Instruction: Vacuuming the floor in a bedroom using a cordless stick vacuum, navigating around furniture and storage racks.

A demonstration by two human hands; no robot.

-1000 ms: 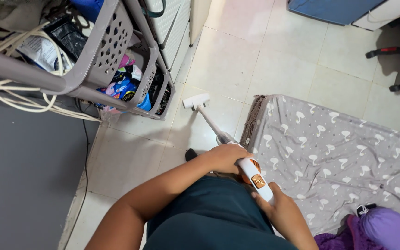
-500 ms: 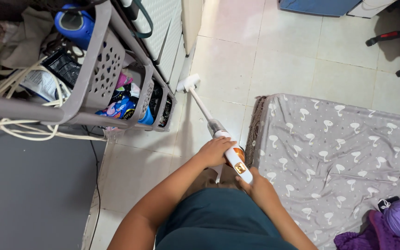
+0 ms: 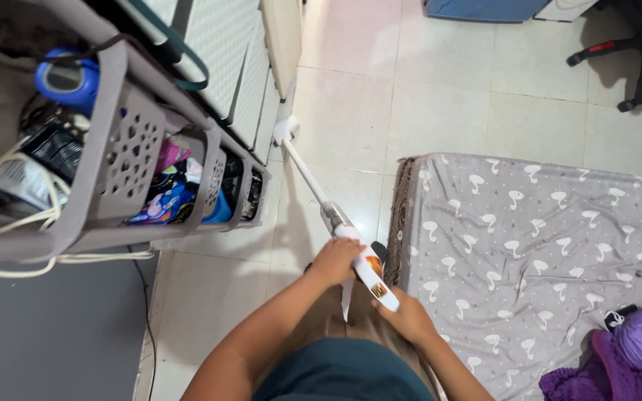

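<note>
Close in, both hands are on the vacuum (image 3: 358, 256): the right hand (image 3: 408, 315) is wrapped shut around the rear of the white body, near the person's waist, and the left hand (image 3: 334, 260) is curled over the front of it, just where the tube begins. That two-handed hold looks sound; I would judge the rear hand best for pushing and the front one for steering.

Beside them on the right lies the mattress (image 3: 544, 252) in its grey patterned sheet, its frayed edge just next to the body. Keeping the tube parallel to that edge should stop the sheet being caught.

Further out, the tube runs up and left over the floor (image 3: 440, 96) tiles to the head (image 3: 284, 128), which sits near the foot of the white cabinet (image 3: 239, 67), just past the grey rack (image 3: 124, 160) of baskets. Loose cords (image 3: 53, 260) hang off the rack; the head should stay flat on the tiles, moving slowly along the cabinet base, and well away from those cords.
</note>
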